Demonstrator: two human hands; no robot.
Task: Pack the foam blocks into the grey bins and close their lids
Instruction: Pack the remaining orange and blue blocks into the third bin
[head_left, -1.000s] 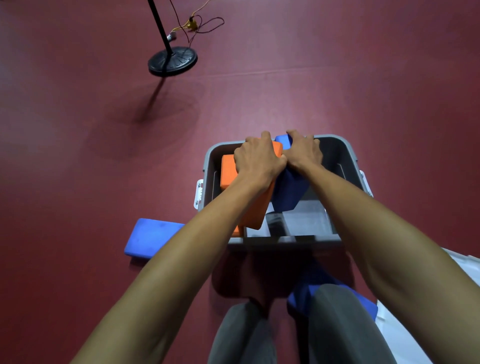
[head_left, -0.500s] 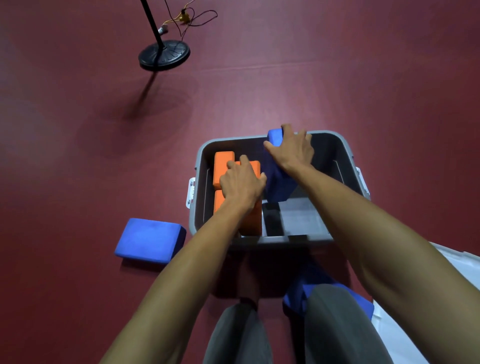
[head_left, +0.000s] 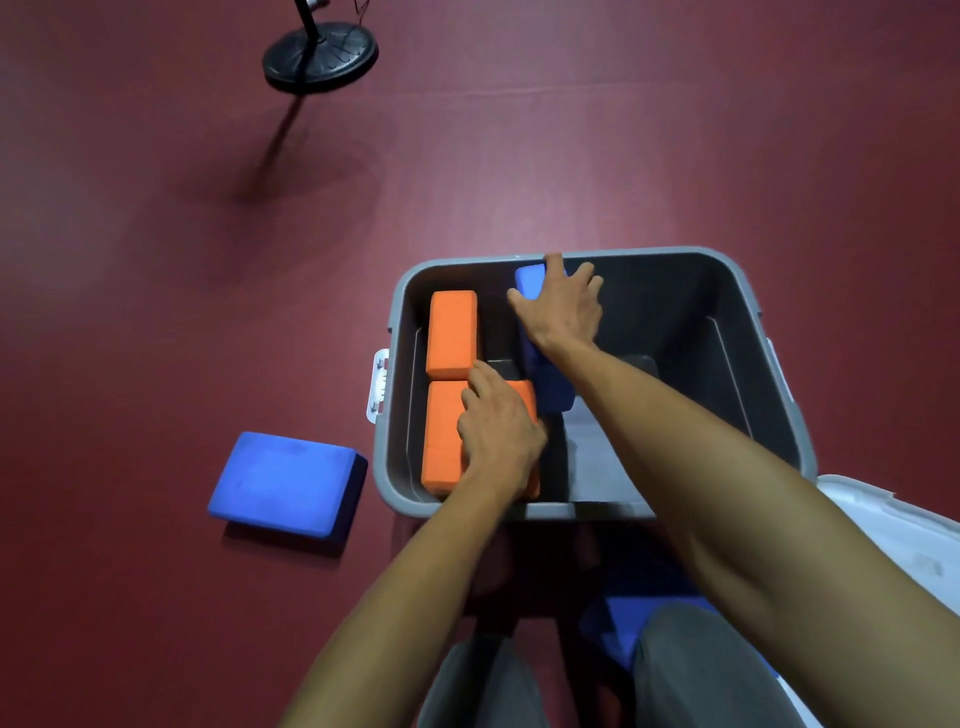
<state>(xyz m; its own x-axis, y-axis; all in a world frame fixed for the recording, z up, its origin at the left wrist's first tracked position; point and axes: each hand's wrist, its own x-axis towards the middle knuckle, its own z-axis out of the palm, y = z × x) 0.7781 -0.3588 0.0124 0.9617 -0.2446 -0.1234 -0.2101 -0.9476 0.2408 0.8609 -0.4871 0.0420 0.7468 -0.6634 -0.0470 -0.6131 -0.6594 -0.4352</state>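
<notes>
we are pressing our left hand (head_left: 498, 441), fingers together, on the near orange block (head_left: 441, 447) in the grey bin (head_left: 649, 252); beyond them, right hand (head_left: 563, 312) fingers are clamping the upright blue block (head_left: 529, 280).

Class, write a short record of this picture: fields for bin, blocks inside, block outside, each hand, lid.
Bin: grey bin, open
Inside: far orange block, near orange block, standing blue block
Outside: flat blue block, on floor left of bin
Left hand: presses near orange block
Right hand: grips standing blue block
Lid: white lid, lying at right
</notes>
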